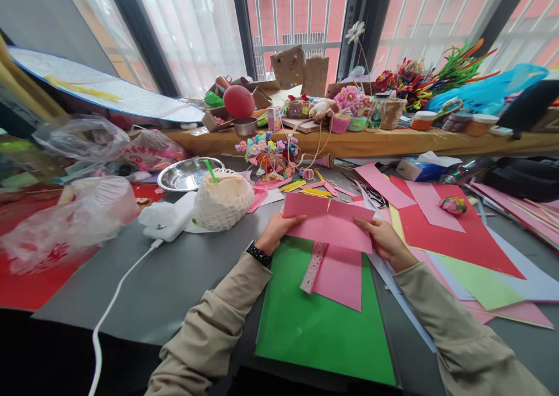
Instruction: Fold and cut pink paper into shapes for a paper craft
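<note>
A sheet of pink paper (328,226) is stretched between my two hands, with a short split at the middle of its top edge. My left hand (275,233) pinches its left side, thumb on top. On the right side, my right hand (386,240) grips the paper the same way. Beneath it, another pink sheet (343,282) lies on a large green sheet (314,343). A patterned ruler (313,271) rests at that pink sheet's left edge, its upper end hidden by the held paper.
Left of my hands stand a coconut in a white foam net (225,201), a metal bowl (186,174) and a white device (168,221) with a cable. Coloured sheets (458,233) overlap on the right. Yellow and pink scraps (312,192) and scissors (371,193) lie behind the paper.
</note>
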A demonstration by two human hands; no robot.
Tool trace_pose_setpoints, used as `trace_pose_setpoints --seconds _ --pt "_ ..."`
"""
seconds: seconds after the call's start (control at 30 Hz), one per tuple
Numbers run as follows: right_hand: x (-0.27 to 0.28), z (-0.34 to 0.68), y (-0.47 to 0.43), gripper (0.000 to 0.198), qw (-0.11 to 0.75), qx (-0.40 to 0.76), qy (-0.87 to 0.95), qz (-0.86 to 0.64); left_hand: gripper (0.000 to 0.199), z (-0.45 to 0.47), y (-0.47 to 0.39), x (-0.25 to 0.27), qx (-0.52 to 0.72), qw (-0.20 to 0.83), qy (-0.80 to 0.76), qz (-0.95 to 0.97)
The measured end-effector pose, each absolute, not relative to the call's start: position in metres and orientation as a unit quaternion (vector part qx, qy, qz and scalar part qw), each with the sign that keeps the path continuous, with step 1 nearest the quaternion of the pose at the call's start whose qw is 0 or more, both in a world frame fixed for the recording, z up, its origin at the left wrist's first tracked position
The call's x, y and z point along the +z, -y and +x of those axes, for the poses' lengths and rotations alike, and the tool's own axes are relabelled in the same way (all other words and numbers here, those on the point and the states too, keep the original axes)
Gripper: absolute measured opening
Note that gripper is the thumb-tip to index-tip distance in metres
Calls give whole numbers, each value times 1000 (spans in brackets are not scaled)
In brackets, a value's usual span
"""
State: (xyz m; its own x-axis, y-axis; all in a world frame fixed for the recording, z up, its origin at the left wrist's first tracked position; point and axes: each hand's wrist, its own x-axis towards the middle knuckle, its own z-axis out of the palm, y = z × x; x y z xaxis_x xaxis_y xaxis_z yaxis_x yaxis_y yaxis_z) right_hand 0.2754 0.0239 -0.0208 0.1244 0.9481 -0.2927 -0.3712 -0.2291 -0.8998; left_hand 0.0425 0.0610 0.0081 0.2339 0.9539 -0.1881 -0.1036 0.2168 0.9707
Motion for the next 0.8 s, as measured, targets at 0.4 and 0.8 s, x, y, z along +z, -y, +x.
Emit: trace_pose_setpoints --seconds 0.4,0.8 --pt "-12 272 -16 21 549 595 299 -505 41 42 -56 13 413 634 -455 469" --pt "-14 267 -19 19 572 604 259 -491 43 44 -55 13 420 654 -442 447"
